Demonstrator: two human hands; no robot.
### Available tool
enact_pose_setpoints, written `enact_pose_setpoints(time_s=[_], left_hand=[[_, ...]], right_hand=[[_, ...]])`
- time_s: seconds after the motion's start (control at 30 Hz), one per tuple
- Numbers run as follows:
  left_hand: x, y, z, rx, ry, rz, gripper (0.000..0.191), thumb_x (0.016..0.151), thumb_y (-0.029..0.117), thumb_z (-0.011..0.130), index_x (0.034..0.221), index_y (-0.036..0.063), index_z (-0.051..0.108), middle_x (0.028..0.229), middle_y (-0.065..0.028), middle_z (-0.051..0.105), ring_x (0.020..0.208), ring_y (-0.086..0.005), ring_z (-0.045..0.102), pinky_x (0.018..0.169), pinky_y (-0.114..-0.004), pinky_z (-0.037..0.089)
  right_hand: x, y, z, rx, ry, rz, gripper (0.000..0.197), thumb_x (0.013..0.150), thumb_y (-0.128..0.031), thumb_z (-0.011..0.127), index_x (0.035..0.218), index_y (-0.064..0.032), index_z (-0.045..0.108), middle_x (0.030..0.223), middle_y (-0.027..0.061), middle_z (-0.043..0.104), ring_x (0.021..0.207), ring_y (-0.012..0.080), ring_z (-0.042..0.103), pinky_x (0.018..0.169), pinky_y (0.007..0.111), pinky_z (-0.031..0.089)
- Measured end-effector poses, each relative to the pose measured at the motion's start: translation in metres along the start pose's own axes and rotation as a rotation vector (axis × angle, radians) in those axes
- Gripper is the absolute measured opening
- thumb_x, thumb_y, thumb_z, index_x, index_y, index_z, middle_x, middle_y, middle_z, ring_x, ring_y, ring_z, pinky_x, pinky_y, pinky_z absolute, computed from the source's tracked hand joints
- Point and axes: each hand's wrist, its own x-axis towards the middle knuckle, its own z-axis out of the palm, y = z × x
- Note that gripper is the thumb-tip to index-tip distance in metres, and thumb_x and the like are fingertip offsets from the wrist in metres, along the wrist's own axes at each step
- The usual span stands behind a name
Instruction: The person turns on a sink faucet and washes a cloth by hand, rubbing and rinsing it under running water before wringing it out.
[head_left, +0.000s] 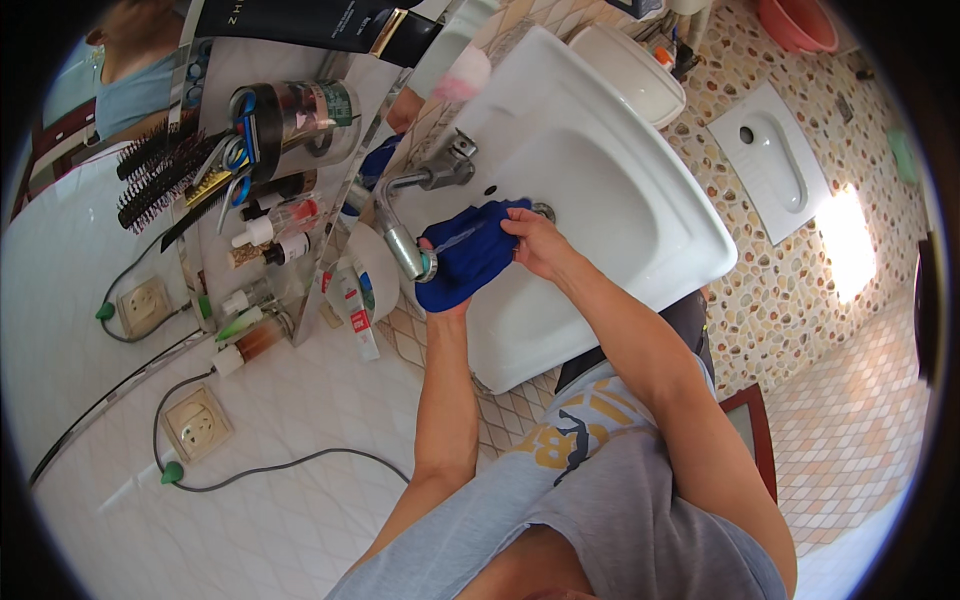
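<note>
A dark blue cloth (480, 259) is spread beneath the faucet (405, 251), and a thin stream of water runs onto it. My left hand (459, 306) supports the cloth from below; most of its fingers are hidden, with only a fingertip and the base of the palm showing. With thumb and fingers, my right hand (536, 241) pinches the cloth's right edge. Both hands are over the white washbasin (600, 187), and the metal drain (545, 213) shows partly behind the right hand.
Left of the basin, a mirrored shelf holds hairbrushes (161, 176), a clear plastic jar (322, 124) and small bottles (289, 247). A toothpaste tube (358, 311) stands near the faucet. A wall socket (197, 424) has a cable. Rightward are a squat toilet (772, 161) and a red basin (799, 26).
</note>
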Motion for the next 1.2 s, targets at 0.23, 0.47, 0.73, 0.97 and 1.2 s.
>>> enact_pose_setpoints(time_s=[0.23, 0.47, 0.73, 0.97, 1.2], left_hand=[[0.003, -0.015, -0.036, 0.105, 0.112, 0.121, 0.054, 0.099, 0.031, 0.056, 0.14, -0.0013, 0.044, 0.14, -0.015, 0.052, 0.128, -0.0279, 0.051, 0.112, -0.042, 0.037], [0.005, -0.032, -0.003, 0.007, -0.047, 0.003, 0.058, 0.098, 0.032, 0.057, 0.144, 0.0006, 0.04, 0.145, -0.0101, 0.048, 0.135, -0.0228, 0.044, 0.117, -0.036, 0.029], [0.006, -0.023, 0.002, 0.409, -0.108, 0.06, 0.063, 0.09, 0.032, 0.067, 0.14, 0.0013, 0.045, 0.14, -0.0094, 0.052, 0.131, -0.0237, 0.048, 0.112, -0.038, 0.038], [0.006, -0.017, -0.021, 0.416, 0.011, 0.307, 0.05, 0.087, 0.033, 0.071, 0.124, 0.0029, 0.056, 0.125, -0.0124, 0.061, 0.115, -0.0277, 0.06, 0.1, -0.042, 0.05], [0.01, -0.015, -0.017, 0.394, 0.029, 0.303, 0.049, 0.09, 0.028, 0.067, 0.126, -0.0031, 0.054, 0.128, -0.0173, 0.059, 0.119, -0.0302, 0.058, 0.103, -0.043, 0.047]], right_hand=[[-0.005, -0.006, 0.027, 0.244, -0.082, -0.067, 0.032, 0.094, -0.006, 0.056, 0.125, -0.0086, 0.049, 0.115, 0.0052, 0.062, 0.104, 0.0209, 0.062, 0.092, 0.04, 0.05], [-0.005, -0.004, 0.032, 0.294, -0.201, -0.021, 0.036, 0.092, -0.003, 0.058, 0.127, -0.0055, 0.047, 0.113, 0.0099, 0.062, 0.103, 0.0245, 0.064, 0.095, 0.041, 0.052], [-0.014, -0.003, 0.034, 0.016, -0.071, -0.222, 0.045, 0.091, 0.0, 0.059, 0.134, -0.002, 0.044, 0.111, 0.0108, 0.064, 0.098, 0.0213, 0.066, 0.087, 0.036, 0.055], [-0.026, 0.007, 0.028, -0.104, 0.037, -0.192, 0.047, 0.092, 0.0, 0.056, 0.138, -0.0033, 0.044, 0.115, 0.0102, 0.063, 0.101, 0.0192, 0.064, 0.085, 0.035, 0.054], [-0.024, 0.026, 0.013, -0.328, 0.279, -0.235, 0.044, 0.092, -0.003, 0.058, 0.135, -0.0047, 0.048, 0.123, 0.0108, 0.06, 0.108, 0.021, 0.061, 0.086, 0.035, 0.054]])
